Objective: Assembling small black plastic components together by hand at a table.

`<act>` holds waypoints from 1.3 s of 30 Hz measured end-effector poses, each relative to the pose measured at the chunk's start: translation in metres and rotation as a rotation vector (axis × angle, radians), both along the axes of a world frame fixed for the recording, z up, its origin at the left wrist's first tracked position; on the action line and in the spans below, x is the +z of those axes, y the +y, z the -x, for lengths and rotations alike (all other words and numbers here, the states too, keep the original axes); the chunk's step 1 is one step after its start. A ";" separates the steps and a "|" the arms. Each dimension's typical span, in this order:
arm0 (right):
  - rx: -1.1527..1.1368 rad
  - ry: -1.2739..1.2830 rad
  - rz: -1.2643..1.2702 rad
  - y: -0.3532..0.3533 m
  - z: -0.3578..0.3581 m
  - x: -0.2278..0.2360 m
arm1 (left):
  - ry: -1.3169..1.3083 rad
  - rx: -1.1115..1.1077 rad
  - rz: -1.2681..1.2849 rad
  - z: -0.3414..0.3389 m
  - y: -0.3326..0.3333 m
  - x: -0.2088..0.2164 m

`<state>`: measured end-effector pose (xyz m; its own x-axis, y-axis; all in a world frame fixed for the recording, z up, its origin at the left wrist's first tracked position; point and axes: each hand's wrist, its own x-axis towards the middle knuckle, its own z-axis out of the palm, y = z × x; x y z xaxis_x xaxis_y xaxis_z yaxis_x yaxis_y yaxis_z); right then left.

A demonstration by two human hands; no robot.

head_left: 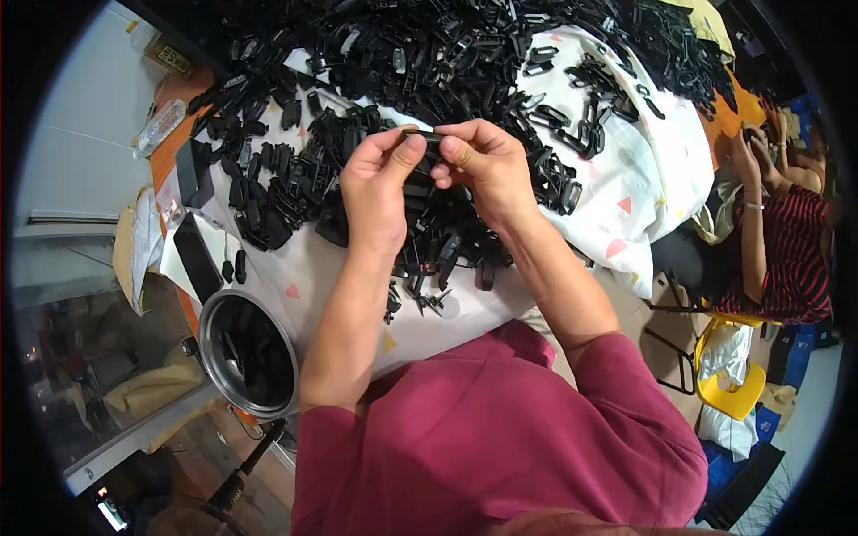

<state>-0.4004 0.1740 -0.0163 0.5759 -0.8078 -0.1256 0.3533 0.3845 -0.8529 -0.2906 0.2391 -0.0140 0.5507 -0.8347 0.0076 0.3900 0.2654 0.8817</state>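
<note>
My left hand point(375, 183) and my right hand point(487, 165) meet above the table, both pinching one small black plastic part point(422, 137) between thumbs and fingertips. Under and around them lies a big heap of similar black plastic pieces point(429, 62) on a white cloth with coloured triangles point(626, 170). A few loose small black pieces point(429, 299) lie near the cloth's front edge, close to my left forearm.
A round metal bowl point(210, 335) with black parts inside sits at the table's lower left. A clear plastic bottle point(159, 127) lies at the far left. Another person in a striped top point(786, 259) works at the right, above a yellow stool point(733, 393).
</note>
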 end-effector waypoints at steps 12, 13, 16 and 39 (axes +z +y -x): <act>0.212 1.450 1.225 -0.109 -0.051 -0.011 | -1.778 -0.170 -0.598 -0.046 -0.085 -0.019; 0.212 1.451 1.227 -0.107 -0.049 -0.011 | -1.835 -0.222 -0.579 -0.047 -0.090 -0.017; 0.073 1.367 1.124 -0.102 -0.030 -0.012 | -1.900 -0.311 -0.509 -0.050 -0.081 -0.015; 0.065 0.118 0.345 -0.004 0.027 0.057 | -1.120 -0.066 0.044 -0.017 0.013 0.049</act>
<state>-0.4275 0.1696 0.0404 0.6253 -0.7764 0.0790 0.2293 0.0859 -0.9696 -0.2739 0.2524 0.0351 0.1697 -0.8488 0.5007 -0.6024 0.3127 0.7344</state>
